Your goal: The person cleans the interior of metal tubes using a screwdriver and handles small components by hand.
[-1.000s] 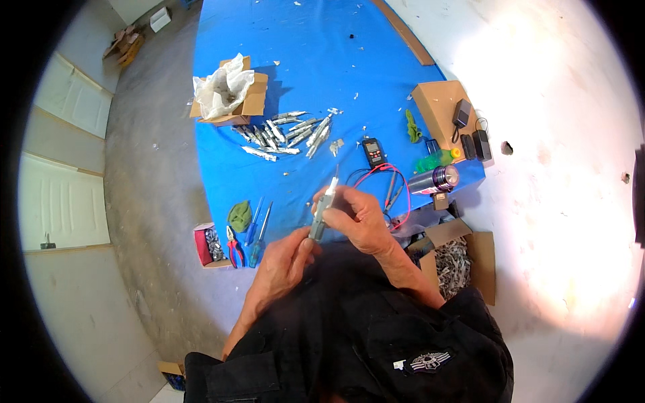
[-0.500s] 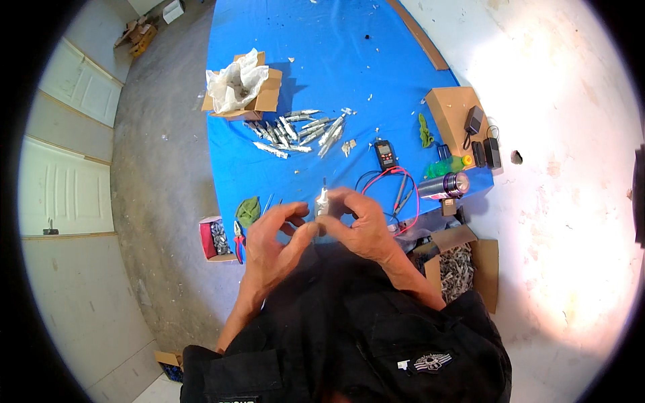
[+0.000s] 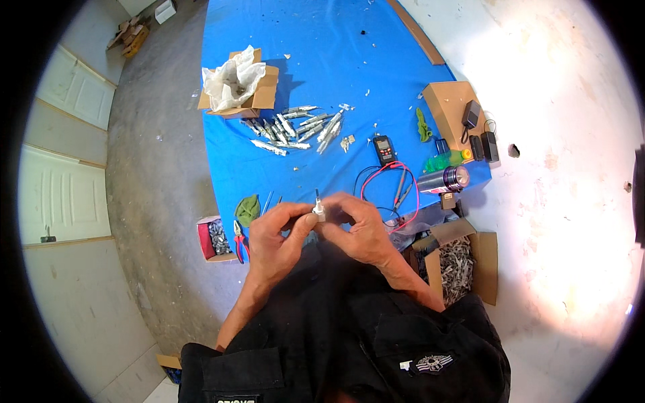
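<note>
My left hand [image 3: 274, 236] and my right hand [image 3: 361, 230] meet at the near edge of the blue-covered table. Between their fingertips is a small white-and-silver rod-shaped part [image 3: 318, 212], its thin dark tip pointing away from me. Both hands are closed on it, and the fingers hide its lower end. Farther off lies a loose pile of similar silver rods with whitish wrapping [image 3: 299, 127]. Left of my left hand are a crumpled green cloth [image 3: 248, 210] and red-and-blue pliers [image 3: 240, 243].
An open carton lined with white wrap [image 3: 264, 91] stands beyond the pile. To the right are a multimeter [image 3: 385, 150] with red and black leads, a metal flask [image 3: 440, 181] and a green bottle [image 3: 443, 161]. A carton of metal scraps [image 3: 487, 269] sits lower right.
The rod-shaped part has tilted and drawn slightly toward me and left. My left thumb and fingers have closed in on it. The whole view has shifted slightly.
</note>
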The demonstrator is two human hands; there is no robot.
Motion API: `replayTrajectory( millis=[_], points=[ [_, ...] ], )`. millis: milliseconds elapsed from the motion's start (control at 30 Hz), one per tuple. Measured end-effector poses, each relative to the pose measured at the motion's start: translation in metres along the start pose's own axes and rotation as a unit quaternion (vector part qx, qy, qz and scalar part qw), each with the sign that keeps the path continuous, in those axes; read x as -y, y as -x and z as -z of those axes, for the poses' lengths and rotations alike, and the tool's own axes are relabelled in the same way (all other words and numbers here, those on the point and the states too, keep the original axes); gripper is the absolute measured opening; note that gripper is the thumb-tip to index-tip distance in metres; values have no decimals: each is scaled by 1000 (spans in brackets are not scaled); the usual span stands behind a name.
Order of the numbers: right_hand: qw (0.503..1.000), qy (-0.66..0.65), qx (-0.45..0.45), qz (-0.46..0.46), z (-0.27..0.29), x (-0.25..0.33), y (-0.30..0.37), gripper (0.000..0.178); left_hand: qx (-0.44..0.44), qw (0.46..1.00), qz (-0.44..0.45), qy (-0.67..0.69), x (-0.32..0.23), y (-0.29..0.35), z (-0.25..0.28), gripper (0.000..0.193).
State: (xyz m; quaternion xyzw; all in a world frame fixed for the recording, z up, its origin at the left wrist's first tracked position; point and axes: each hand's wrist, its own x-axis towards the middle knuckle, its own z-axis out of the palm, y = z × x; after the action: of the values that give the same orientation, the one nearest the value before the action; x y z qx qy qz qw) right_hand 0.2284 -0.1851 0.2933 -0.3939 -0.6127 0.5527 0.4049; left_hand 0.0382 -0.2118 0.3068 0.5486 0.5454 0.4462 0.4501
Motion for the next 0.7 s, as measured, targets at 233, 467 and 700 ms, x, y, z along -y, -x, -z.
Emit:
replayTrajectory(
  millis=[233,467,700],
  points=[
    [1000,21,-2,-3,-10,-4,-2,27,-28,999,12,19,15,5,0,15],
    [996,12,10,-83,-26,-26,0,26,-38,980,111,163,41,-3,6,21],
    [974,-16,10,-228,-32,-92,25,30,-40,945,245,215,92,15,10,30]
  ],
)
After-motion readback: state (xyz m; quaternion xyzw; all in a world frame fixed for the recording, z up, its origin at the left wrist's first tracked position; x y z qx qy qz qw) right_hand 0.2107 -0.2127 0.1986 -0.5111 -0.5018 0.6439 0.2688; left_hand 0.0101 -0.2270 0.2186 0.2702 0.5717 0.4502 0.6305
